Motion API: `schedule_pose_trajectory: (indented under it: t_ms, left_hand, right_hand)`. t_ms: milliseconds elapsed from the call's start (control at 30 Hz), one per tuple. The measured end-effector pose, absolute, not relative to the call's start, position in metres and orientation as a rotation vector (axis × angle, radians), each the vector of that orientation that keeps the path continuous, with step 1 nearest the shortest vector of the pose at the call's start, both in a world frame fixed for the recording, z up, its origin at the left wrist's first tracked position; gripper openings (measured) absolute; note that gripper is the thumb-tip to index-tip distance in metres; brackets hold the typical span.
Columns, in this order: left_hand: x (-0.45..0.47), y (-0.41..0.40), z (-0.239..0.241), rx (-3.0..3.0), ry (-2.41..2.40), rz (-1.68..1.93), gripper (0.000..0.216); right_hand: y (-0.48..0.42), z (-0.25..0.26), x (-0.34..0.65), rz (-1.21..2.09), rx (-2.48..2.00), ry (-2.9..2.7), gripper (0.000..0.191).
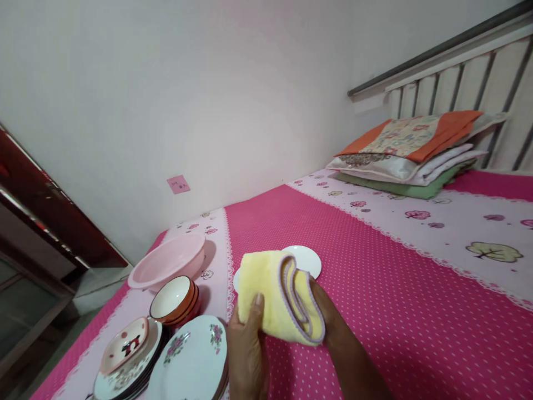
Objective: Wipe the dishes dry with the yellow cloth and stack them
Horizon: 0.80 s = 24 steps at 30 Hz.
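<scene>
A folded yellow cloth [277, 294] with a purple hem is held up over the bed between both hands. My left hand [246, 347] grips its near left side, thumb on top. My right hand [333, 328] holds the right side from beneath, its fingers mostly hidden by the cloth. Just behind the cloth a white plate [307, 259] lies on the pink dotted bedspread [375, 300], partly covered by the cloth.
At the bed's left edge stand a pink basin [166, 261], stacked orange bowls [174, 300], a flowered plate stack [191, 361] and a square dish on more plates [125, 344]. Pillows [408, 155] lie by the headboard at right. A dark cabinet [37, 222] stands left.
</scene>
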<state>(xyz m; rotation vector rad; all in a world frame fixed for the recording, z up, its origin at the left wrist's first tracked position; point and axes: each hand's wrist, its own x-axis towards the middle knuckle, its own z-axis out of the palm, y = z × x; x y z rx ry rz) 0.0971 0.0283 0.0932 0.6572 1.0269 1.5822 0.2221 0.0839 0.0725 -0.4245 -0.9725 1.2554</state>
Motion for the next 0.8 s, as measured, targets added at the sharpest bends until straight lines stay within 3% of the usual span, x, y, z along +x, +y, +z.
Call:
schedule_pose_trajectory:
  t_ms: [167,467,633,800]
  left_hand:
    - [0.063,0.022,0.085,0.87,1.283,1.675,0.042]
    - [0.079,0.021,0.075,0.51,0.882,1.523,0.062]
    - [0.092,0.018,0.07,0.571,0.854,1.505,0.061]
    - [0.068,0.02,0.067,0.842,1.048,1.461,0.047]
  right_hand:
    - [0.08,0.08,0.23,1.567,-0.513,-0.81,0.061]
    - [0.068,0.083,0.254,1.579,-0.633,-1.41,0.041]
    - [0.062,0.09,0.25,1.71,-0.591,-1.329,0.045]
    - [0.067,0.094,0.259,1.496,-0.834,-1.037,0.052]
